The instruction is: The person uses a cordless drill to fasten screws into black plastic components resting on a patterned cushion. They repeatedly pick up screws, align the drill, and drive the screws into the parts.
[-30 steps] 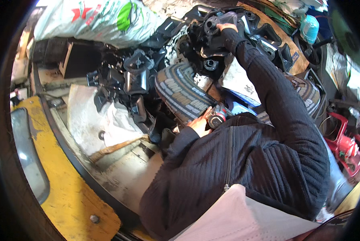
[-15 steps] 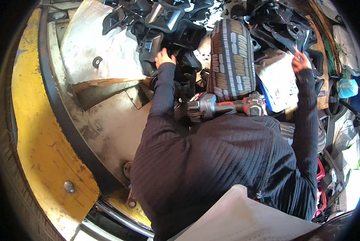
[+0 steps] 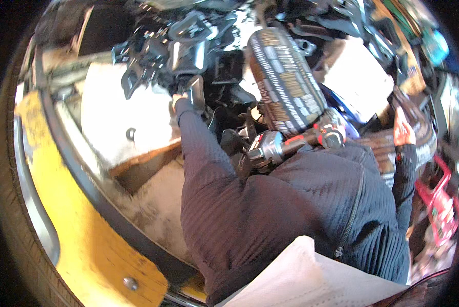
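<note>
My left hand (image 3: 178, 101) is at the near edge of a heap of glossy black moulded parts (image 3: 188, 56), right beside one upright black part (image 3: 195, 93). Blur and the sleeve hide most of its fingers, so a grip on that part cannot be told. On the right, my right hand (image 3: 404, 130) hangs over a brown patterned cushion (image 3: 424, 135), its fingers stretched out with nothing in them. A cordless power tool (image 3: 270, 151), grey with red trim, lies against my lap between the two arms.
A patterned bolster (image 3: 286, 77) lies in the middle. White sheets (image 3: 355, 77) rest beside it, and another white sheet (image 3: 99, 112) lies left of the heap. A yellow metal panel (image 3: 96, 225) curves along the left. A pink-red plastic thing (image 3: 439, 204) is at the right.
The view has swung and blurred. My right hand has drawn back from beside the black parts at far right to over the cushion. My left hand stays by the heap, now at its near left edge.
</note>
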### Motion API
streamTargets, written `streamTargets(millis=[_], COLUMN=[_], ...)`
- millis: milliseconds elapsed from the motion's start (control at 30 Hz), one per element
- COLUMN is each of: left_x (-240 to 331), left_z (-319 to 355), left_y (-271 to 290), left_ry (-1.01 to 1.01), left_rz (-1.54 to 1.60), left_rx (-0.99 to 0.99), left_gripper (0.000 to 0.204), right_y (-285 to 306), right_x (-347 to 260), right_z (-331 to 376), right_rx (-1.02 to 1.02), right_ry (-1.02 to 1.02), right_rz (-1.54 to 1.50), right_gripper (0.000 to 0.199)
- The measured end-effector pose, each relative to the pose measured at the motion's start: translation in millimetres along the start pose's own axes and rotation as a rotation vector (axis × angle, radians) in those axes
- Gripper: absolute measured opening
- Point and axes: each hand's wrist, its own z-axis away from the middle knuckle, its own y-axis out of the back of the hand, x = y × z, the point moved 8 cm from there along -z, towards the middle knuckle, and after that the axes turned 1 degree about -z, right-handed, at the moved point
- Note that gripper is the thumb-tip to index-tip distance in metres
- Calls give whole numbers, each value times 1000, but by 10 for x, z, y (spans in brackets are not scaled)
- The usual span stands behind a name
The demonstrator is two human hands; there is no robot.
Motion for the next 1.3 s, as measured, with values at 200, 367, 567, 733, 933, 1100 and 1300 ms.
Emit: streamTargets(millis=[200,367,567,733,933,1100,1300], left_x=[191,739,2802,4055,4379,4067,2993], left_z=[363,1005,3504,5695,6239,5819,5087], left_y=[710,2069,3559,2362,1036,1210,1717], left_ry=[-134,-182,-1414,-2142,-1997,-1789,-1252], left_rz=[335,1205,1039,608,127,375,449], left_rx=[94,107,343,106,-125,-321,-785], left_gripper=[40,41,18,17,24,47,31], right_y=[-384,-665,-521,1289,2645,2751,2758], right_x=[305,234,-775,-1427,-1543,-1666,-1729], right_z=[187,523,970,1238,782,305,79], right_rx=[58,108,-7,640,1114,1223,1246], right_ry=[-62,-111,267,527,452,64,-50], right_rz=[-132,47,-92,121,938,1413,1607], right_gripper=[39,38,39,23,37,40,35])
